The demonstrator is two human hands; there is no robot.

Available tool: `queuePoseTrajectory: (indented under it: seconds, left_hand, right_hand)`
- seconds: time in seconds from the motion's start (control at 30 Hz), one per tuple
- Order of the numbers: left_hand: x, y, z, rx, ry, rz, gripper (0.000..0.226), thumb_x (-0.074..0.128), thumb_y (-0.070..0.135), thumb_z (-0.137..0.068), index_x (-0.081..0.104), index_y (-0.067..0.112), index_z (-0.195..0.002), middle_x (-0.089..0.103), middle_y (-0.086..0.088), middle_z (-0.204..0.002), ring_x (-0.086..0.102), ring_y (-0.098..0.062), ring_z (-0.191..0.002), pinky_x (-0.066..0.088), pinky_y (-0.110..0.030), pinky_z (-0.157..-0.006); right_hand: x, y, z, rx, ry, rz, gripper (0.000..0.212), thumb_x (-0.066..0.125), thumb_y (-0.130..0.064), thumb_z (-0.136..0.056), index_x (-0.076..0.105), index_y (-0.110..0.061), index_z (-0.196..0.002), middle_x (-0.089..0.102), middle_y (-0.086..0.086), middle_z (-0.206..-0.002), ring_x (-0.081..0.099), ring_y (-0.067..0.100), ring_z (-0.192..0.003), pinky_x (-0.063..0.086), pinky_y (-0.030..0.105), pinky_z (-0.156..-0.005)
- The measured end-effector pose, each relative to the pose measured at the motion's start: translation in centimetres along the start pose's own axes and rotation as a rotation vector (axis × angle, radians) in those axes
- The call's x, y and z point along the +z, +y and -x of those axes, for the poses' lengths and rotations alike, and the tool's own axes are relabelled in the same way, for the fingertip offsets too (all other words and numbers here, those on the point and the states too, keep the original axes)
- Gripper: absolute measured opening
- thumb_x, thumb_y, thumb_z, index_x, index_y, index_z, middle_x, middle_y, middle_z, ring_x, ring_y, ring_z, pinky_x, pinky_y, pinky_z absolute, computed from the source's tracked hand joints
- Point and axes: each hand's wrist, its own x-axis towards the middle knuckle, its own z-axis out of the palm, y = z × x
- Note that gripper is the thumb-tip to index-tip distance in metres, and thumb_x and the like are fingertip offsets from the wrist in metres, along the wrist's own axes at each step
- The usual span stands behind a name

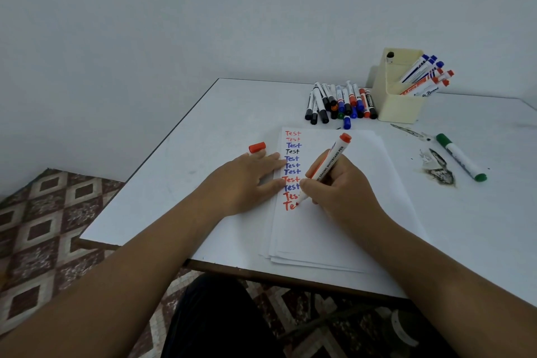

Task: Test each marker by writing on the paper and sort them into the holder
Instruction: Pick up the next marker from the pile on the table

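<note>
A white-barrelled whiteboard marker with an orange-red end (329, 165) is gripped by the curled fingers of the right hand (338, 186), its tip set on the stack of white paper sheets (343, 229) beside a column of "Test" words. The left hand (247, 180) is laid flat, fingers spread, on the paper's left edge; an orange-red cap (257, 147) is seen at its fingertips. A cream rectangular plastic holder (399, 107) stands at the far right of the white table (180, 183), well apart, with a pile of loose markers (340, 103) just beside it.

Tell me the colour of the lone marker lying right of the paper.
Green caps, white barrel, clearest in the head view.
</note>
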Motion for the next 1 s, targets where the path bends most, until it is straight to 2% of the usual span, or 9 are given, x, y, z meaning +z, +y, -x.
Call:
queuePoseTrajectory:
  seconds: [0.17,0.3,0.47,0.67,0.83,1.0]
  left_hand:
    - [0.21,-0.34,-0.04,0.010,0.008,0.016,0.060,0.039,0.066,-0.097,0.032,0.044,-0.152,0.027,0.024,-0.159,0.018,-0.005,-0.150,0.034,-0.042,-0.116]
    - [0.43,-0.57,-0.26,0.012,0.005,0.004,0.060,0.037,0.068,-0.096,0.031,0.046,-0.152,0.026,0.026,-0.159,0.017,-0.004,-0.150,0.031,-0.043,-0.118]
    - [0.58,-0.74,-0.37,0.004,-0.001,0.011,0.061,0.036,0.070,-0.095,0.031,0.047,-0.151,0.025,0.027,-0.159,0.017,-0.003,-0.150,0.031,-0.044,-0.118]
    - [0.68,-0.92,-0.41,-0.006,-0.010,0.006,0.065,0.032,0.074,-0.092,0.029,0.049,-0.152,0.024,0.025,-0.160,0.019,-0.006,-0.150,0.033,-0.045,-0.117]
    - [0.53,-0.65,-0.34,-0.002,-0.009,-0.006,0.062,0.035,0.071,-0.094,0.029,0.048,-0.152,0.025,0.025,-0.160,0.020,-0.006,-0.150,0.033,-0.044,-0.117]
    - [0.36,-0.44,-0.23,0.009,-0.001,-0.002,0.061,0.037,0.068,-0.095,0.032,0.046,-0.152,0.027,0.024,-0.160,0.021,-0.006,-0.150,0.034,-0.043,-0.116]
  right_hand:
    - [0.06,-0.15,0.06,-0.006,-0.001,-0.024,0.017,0.074,-0.015,-0.088,0.059,-0.023,-0.086,0.065,-0.013,-0.075,0.067,-0.006,-0.063,0.048,0.009,-0.054]
    - [0.04,-0.19,0.19,-0.020,-0.005,-0.016,0.015,0.075,-0.016,-0.087,0.061,-0.022,-0.084,0.068,-0.010,-0.075,0.068,0.000,-0.063,0.053,0.016,-0.058]
    - [-0.10,-0.09,-0.11,0.006,0.081,-0.030,0.015,0.074,-0.014,-0.086,0.060,-0.019,-0.082,0.066,-0.001,-0.075,0.065,0.006,-0.063,0.053,0.020,-0.061]
    - [0.00,-0.28,-0.04,-0.010,0.073,0.012,0.018,0.072,-0.013,-0.088,0.057,-0.021,-0.082,0.061,-0.004,-0.074,0.061,0.003,-0.062,0.045,0.009,-0.054]
    - [-0.07,-0.39,0.23,0.002,0.012,-0.046,0.021,0.073,-0.009,-0.087,0.056,-0.023,-0.084,0.061,-0.013,-0.074,0.062,-0.011,-0.060,0.045,0.006,-0.052]
    - [-0.16,-0.35,0.07,0.007,0.039,-0.060,0.018,0.073,-0.009,-0.087,0.059,-0.020,-0.082,0.063,-0.009,-0.072,0.065,-0.005,-0.059,0.048,0.011,-0.054]
